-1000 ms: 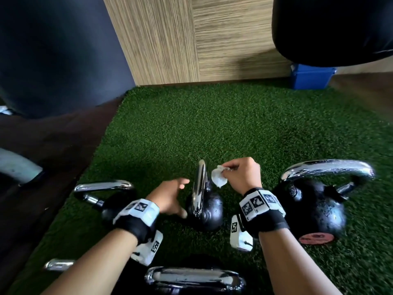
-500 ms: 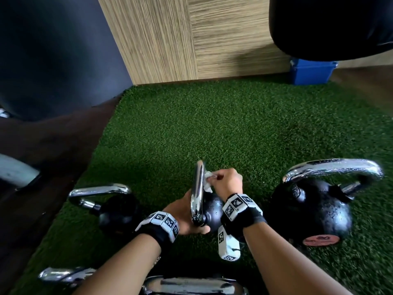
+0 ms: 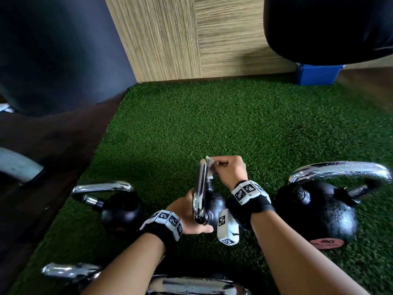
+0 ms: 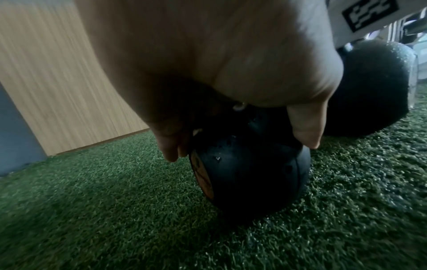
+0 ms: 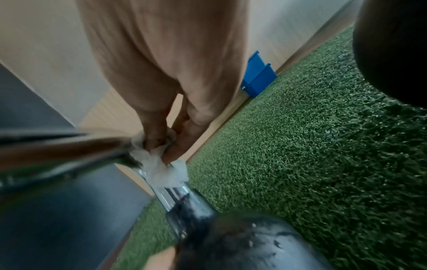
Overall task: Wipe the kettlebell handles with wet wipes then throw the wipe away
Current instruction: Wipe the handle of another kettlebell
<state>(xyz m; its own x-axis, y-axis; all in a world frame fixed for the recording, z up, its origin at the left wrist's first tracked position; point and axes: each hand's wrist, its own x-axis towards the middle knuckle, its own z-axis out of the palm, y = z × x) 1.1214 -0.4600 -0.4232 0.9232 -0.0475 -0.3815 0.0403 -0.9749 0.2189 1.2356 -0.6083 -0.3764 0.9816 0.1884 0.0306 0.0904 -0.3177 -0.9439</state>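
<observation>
Chrome handle (image 3: pixel 200 192): right hand (image 3: pixel 228 169) pinches crumpled white wipe (image 5: pixel 159 164) against it; left hand (image 3: pixel 187 218) grips kettlebell (image 4: pixel 249 175).

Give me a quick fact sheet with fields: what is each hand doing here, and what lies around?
left hand: steadies small black kettlebell
right hand: pinches crumpled white wet wipe against that kettlebell's chrome handle
floor: green artificial turf
neighbours: large black kettlebell right, another left
far corner: blue plastic bin

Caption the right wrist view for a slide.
Right hand presses a white wipe against a kettlebell's chrome handle.
</observation>
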